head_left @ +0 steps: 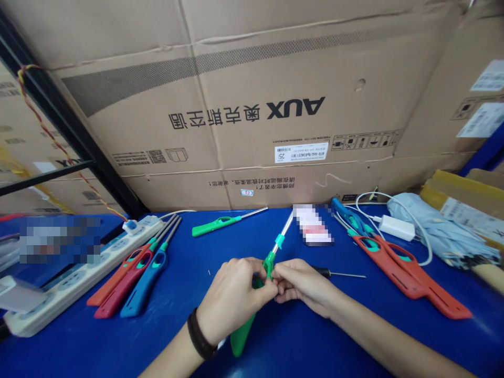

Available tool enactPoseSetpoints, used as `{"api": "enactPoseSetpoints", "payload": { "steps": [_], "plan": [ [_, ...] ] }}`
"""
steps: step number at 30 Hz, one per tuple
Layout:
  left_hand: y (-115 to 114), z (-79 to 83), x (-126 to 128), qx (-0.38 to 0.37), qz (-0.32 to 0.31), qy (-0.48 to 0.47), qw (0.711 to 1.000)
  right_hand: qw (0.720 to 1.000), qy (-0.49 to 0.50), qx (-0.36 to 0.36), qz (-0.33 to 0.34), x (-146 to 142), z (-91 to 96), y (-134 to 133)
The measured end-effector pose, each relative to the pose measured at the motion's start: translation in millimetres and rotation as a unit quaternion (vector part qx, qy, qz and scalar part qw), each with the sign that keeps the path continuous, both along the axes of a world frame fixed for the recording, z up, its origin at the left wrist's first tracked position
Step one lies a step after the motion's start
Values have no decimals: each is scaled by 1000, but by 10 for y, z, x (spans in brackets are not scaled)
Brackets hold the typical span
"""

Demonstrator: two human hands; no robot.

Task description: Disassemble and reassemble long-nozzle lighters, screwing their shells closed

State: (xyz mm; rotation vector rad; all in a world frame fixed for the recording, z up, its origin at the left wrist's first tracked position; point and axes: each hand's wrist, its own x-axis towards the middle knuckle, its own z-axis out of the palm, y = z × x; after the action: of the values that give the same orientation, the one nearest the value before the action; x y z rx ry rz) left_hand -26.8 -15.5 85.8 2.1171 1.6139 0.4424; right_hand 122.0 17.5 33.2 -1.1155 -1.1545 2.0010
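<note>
The blue tabletop [189,341] runs across the view. At the left edge is a white power strip [79,278], with an orange lighter [112,278], red lighter [123,287] and blue lighter [144,286] lying just beside it. Near the front middle, the left hand [232,299], wearing a black wristband [200,333], and right hand [303,286] are together, both clamped on a green utility lighter [242,333], handle down, metal nozzle tilted toward the far edge. Further back lies a second green lighter [214,226]. To the right: small screwdriver [338,273], blue-and-teal lighter [350,218], white charger [397,227], large red-orange lighter [409,278], grey-blue folded cloth [441,231].
</note>
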Motion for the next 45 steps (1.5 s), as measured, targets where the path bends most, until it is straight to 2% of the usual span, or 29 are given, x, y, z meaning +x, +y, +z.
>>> {"api": "enactPoseSetpoints", "payload": {
  "steps": [5,11,14,16,21,25,29,32,34,35,36,38,39,40,42,45],
  "plan": [
    [41,-59,22,11,38,44,998,1000,-6,2,-5,-11,-37,-11],
    [29,-276,54,82,28,121,989,1000,0,4,-15,7,-42,18],
    [39,-375,29,84,46,135,986,1000,-2,-4,15,4,-40,10],
    [67,-411,-26,77,47,111,990,999,-22,-3,34,-3,-52,2],
    [173,-445,-171,66,59,21,996,996,-84,16,12,-3,-103,31],
    [249,-497,-211,57,63,-48,995,992,-125,30,22,20,-123,74],
    [332,-561,-284,34,101,-139,985,980,-175,99,4,54,-148,100],
    [383,-600,-352,25,101,-151,983,966,-220,138,12,96,-145,108],
    [402,-618,-383,12,89,-152,984,936,-273,224,10,134,-113,117],
    [407,-624,-393,2,83,-155,984,904,-301,303,8,151,-90,128],
    [409,-626,-401,-11,77,-161,984,859,-325,395,10,164,-65,147],
    [406,-619,-412,-47,62,-181,980,745,-353,565,36,168,-19,214],
    [404,-611,-418,-72,53,-194,977,698,-362,615,58,157,-4,260],
    [402,-602,-425,-99,45,-209,972,662,-375,643,81,138,6,311],
    [403,-585,-446,-145,38,-238,960,619,-407,662,111,88,12,412],
    [424,-574,-490,-178,50,-267,946,590,-413,679,138,33,3,505]
  ]
}}
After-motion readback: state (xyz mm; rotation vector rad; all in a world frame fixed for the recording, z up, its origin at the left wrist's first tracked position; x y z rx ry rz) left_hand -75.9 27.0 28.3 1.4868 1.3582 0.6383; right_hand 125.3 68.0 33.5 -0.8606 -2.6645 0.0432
